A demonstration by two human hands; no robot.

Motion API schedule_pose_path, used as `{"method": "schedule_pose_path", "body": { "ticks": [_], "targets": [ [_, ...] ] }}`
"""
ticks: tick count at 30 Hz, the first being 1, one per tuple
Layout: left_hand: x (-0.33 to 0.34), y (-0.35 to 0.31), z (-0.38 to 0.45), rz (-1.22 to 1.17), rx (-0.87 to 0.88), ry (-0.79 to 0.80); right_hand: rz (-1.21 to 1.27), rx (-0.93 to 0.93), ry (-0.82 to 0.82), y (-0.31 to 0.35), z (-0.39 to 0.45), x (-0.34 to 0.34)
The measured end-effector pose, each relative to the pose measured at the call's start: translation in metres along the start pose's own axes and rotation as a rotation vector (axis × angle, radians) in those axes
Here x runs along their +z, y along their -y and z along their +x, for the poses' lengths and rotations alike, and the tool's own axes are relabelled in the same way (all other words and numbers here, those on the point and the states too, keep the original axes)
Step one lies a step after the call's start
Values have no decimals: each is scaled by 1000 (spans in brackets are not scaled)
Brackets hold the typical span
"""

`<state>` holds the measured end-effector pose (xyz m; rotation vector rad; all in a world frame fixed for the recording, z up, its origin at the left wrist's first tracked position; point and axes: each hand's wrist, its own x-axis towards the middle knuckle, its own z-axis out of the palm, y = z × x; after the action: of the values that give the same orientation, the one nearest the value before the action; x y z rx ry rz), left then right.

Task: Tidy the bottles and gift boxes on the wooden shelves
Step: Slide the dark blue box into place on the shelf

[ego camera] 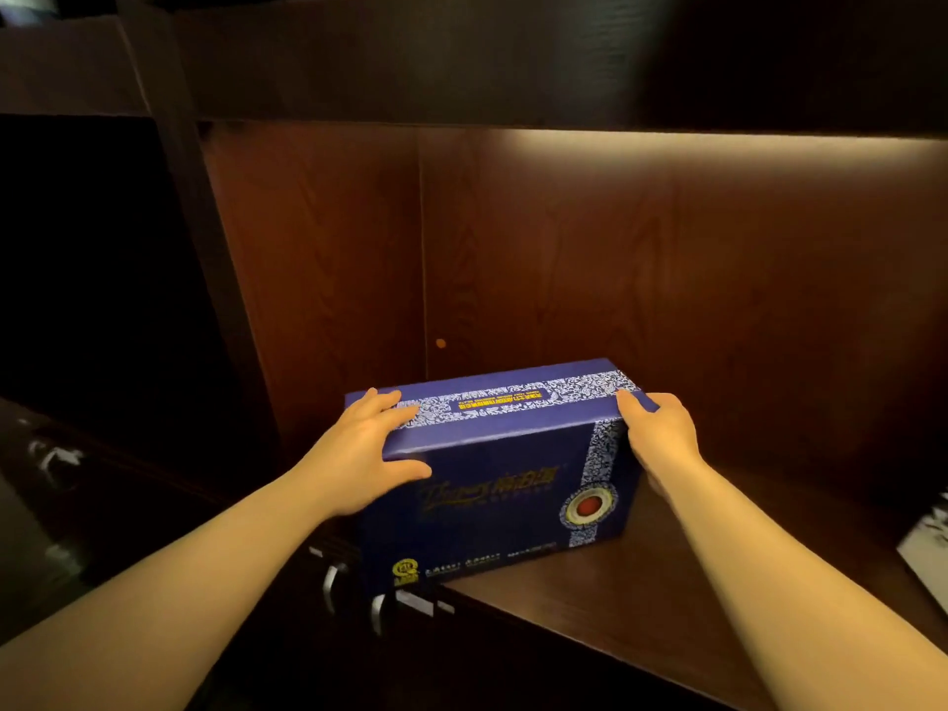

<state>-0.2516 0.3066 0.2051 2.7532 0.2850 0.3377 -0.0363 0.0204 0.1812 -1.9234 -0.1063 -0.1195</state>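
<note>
A dark blue gift box (502, 484) with a white patterned band, gold lettering and a red round emblem stands on the wooden shelf (667, 572), near its left front corner. My left hand (367, 454) grips the box's left end, fingers over the top edge and thumb on the front face. Around the right end my right hand (659, 433) is clasped, thumb on the top. No bottles are in view.
The shelf compartment has brown wooden side (318, 279) and back panels (667, 279), lit by a strip under the shelf above. Cabinet doors with metal handles (331, 585) sit below the front edge. A white object (928, 546) lies at the shelf's far right. Left of the cabinet is dark.
</note>
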Motion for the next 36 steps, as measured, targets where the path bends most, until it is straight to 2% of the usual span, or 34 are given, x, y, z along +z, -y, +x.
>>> {"method": "schedule_pose_path", "body": {
  "ticks": [7,11,15,18,20,22,25,36],
  "targets": [
    [22,-9,2,-211,-52,-231,21,130,-134,-17,-53,-40],
    [37,-13,5,-341,-95,-206,6,137,-191,-24,-80,-58],
    [41,-9,18,-500,1,-217,10,101,-227,-29,-97,-69],
    [48,-6,20,-733,-138,-250,46,106,-210,-30,-103,-71],
    [54,-5,20,-949,-274,-206,146,168,-163,-31,-104,-67],
    [58,-3,22,-1050,-331,-167,285,242,-113,-30,-105,-63],
    [59,0,27,-1089,-339,-153,383,271,-97,-30,-105,-59],
    [57,1,32,-1110,-369,-114,424,244,-100,-38,-111,-62]
  ]
}}
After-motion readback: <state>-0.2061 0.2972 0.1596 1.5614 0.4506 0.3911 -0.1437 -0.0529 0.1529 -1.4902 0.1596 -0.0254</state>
